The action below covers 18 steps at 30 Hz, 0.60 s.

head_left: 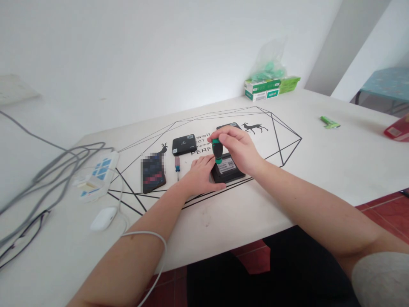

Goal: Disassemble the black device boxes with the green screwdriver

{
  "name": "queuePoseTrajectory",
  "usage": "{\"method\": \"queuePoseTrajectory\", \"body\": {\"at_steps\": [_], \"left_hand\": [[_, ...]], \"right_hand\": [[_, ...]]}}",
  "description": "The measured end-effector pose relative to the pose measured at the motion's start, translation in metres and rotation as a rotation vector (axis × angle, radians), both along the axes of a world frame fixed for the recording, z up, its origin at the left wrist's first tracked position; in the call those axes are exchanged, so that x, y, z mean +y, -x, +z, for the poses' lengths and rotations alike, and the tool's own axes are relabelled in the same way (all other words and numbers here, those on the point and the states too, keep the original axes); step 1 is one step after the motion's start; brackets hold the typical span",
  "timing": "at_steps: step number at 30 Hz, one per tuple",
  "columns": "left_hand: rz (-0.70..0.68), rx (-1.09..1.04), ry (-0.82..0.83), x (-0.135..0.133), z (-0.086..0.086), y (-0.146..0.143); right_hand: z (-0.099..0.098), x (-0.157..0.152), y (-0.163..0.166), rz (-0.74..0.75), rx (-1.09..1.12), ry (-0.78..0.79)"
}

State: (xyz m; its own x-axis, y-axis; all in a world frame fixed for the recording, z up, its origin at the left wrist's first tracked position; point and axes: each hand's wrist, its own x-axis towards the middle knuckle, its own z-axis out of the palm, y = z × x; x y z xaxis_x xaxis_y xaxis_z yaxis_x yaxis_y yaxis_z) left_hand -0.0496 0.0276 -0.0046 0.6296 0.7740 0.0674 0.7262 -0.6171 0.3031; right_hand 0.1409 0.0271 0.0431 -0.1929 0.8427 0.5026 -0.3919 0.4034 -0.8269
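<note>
A flat black set-top box [238,175] lies on the table with a white printed label facing up. My left hand [202,175] grips its left side, thumb along the front edge and fingers toward the back. Above the label, my right hand [241,149] is closed around the green-and-black handle of a screwdriver [217,151], held upright; its tip cannot be made out. A smaller screwdriver [177,165] with a reddish and blue handle lies left of my left hand. Behind it sits another black box [184,145]. A third box [228,126] is partly hidden behind my right hand.
Farther left are a blurred-screen phone [153,172], a white power strip [99,175], a white earbud case [104,218] and grey cables [64,170]. A white cable crosses my left forearm. Green-and-white boxes [262,87] stand by the wall; a green packet [330,122] lies right.
</note>
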Motion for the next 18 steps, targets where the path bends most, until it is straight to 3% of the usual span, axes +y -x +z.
{"method": "queuePoseTrajectory", "body": {"at_steps": [11,13,18], "left_hand": [[0.015,0.012,0.014,-0.0011,0.0021,-0.0012],[0.013,0.013,0.007,-0.0007,0.0014,-0.0009],[-0.003,0.004,-0.003,-0.0007,0.0012,-0.0009]], "right_hand": [[-0.0016,-0.0065,0.0013,0.182,-0.046,0.047],[-0.0022,-0.0061,0.0009,0.140,-0.069,0.018],[-0.0039,-0.0022,-0.0001,-0.127,-0.216,-0.203]]}}
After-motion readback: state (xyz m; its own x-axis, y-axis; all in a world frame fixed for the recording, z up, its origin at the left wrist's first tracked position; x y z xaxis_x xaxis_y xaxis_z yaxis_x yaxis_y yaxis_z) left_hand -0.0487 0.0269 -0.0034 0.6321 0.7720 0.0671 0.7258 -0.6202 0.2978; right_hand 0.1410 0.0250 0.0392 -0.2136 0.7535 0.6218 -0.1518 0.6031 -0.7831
